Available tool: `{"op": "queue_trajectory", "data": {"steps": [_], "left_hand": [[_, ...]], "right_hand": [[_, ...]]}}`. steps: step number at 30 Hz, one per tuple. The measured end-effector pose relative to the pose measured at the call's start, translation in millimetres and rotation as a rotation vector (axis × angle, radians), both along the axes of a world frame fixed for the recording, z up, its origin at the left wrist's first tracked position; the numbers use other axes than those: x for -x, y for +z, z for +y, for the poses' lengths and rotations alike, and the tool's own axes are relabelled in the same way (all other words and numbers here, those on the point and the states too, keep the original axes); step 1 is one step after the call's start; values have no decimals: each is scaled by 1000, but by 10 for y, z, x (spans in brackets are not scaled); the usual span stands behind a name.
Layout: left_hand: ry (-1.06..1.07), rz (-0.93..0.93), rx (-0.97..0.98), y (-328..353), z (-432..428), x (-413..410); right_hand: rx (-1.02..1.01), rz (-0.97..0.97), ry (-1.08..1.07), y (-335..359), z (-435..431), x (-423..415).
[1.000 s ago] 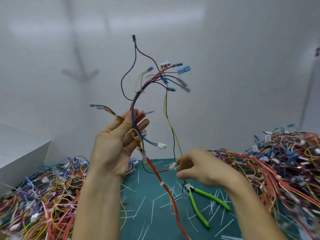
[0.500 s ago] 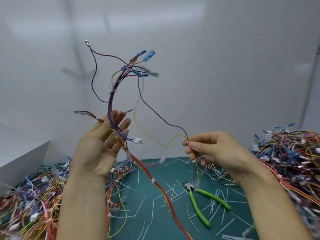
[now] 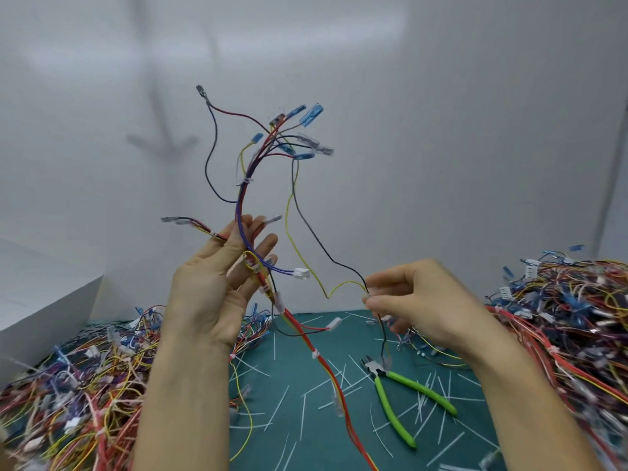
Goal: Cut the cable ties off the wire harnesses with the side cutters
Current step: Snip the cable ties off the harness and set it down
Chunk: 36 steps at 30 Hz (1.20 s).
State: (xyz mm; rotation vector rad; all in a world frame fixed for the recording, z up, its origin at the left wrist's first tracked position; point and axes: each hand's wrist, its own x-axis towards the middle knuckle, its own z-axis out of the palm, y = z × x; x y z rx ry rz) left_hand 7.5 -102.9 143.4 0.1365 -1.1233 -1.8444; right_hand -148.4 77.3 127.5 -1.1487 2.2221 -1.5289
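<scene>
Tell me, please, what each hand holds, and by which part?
The left hand holds the wire harness by its bundled trunk; the right hand pinches its loose yellow and black wires near their lower ends. The side cutters lie unheld.

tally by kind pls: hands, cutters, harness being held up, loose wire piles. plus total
hands: 2 (left hand, right hand)
side cutters: 1
held harness: 1
wire piles: 2 (left pile, right pile)
total: 6
</scene>
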Motion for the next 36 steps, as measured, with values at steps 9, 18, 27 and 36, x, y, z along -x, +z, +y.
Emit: {"op": "queue_trajectory", "data": {"steps": [9,18,27,36], "left_hand": [[-49,-34,-30,110,403,185],[-142,-3,61,81,581,318],[-169,-114,362,84,705,324],[-23,-635,781,-13,492,208]], "right_hand": [[340,224,46,273,78,-423],[299,266,-22,136,-167,-569],[514,7,16,152,-103,-393],[722,-304,91,228,52,-252]]}}
